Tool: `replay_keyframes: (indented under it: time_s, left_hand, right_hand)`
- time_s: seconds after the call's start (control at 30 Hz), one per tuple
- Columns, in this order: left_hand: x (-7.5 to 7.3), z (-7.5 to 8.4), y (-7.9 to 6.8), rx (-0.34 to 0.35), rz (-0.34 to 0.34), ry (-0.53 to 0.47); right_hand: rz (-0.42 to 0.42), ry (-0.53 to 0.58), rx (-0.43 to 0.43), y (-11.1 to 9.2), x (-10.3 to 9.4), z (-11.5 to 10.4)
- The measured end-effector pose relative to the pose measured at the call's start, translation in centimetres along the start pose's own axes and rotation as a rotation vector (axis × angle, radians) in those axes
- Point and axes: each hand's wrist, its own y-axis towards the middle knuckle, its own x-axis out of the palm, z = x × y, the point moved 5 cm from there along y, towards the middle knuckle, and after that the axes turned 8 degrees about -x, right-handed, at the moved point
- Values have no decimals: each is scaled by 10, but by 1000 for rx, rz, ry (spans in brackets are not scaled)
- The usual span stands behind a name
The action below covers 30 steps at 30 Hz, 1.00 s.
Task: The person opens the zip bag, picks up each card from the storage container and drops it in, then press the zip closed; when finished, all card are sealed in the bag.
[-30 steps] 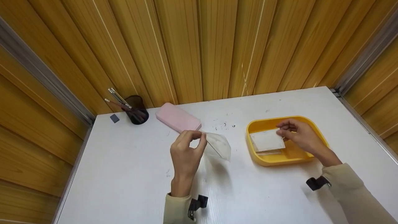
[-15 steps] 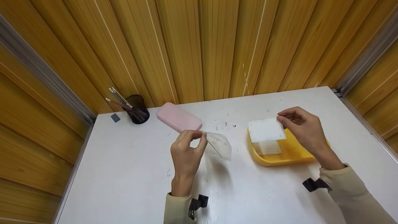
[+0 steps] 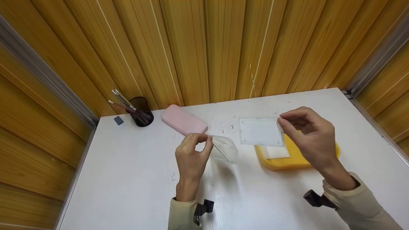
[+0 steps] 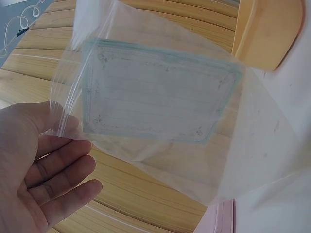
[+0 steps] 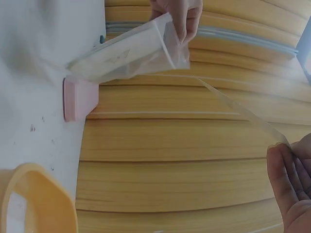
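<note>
Between thumb and index finger, my left hand [image 3: 191, 158] pinches the top edge of a clear zip bag [image 3: 227, 149]. Through the plastic, the left wrist view shows a card [image 4: 160, 92] with a printed ornamental border inside the bag. My right hand [image 3: 311, 137] pinches another bordered white card [image 3: 260, 131] by its right edge. That card is held up above the left part of a yellow tray [image 3: 287, 164], to the right of the bag and apart from it. Another white card [image 3: 277, 152] lies in the tray, partly hidden by the held one.
Behind the bag a pink case [image 3: 183, 118] lies on the white table [image 3: 134, 179]. A black mesh pen cup [image 3: 142, 113] with several pencils and a small dark block [image 3: 118, 120] stand at the back left. A wooden panel wall [image 3: 220, 51] closes off the back.
My right hand has lifted a card out of the yellow tray and carried it left toward the bag. The left hand and the bag have stayed almost still.
</note>
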Motion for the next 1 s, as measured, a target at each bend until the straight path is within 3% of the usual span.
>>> replay_keyframes:
  time_s: [0.23,0.57,0.77,1.0]
  left_hand:
    - [0,1,0,-4,-5,4]
    - [1,3,0,-4,-11,18]
    - [1,3,0,0,-10,20]
    - [2,3,-1,14,-9,18]
  right_hand:
    - [-79,64,-119,2,19,-25]
    - [-130,3,-397,-5,49,-35]
    - [-150,-13,-461,-7,60,-39]
    - [-221,-117,-481,-10,70,-41]
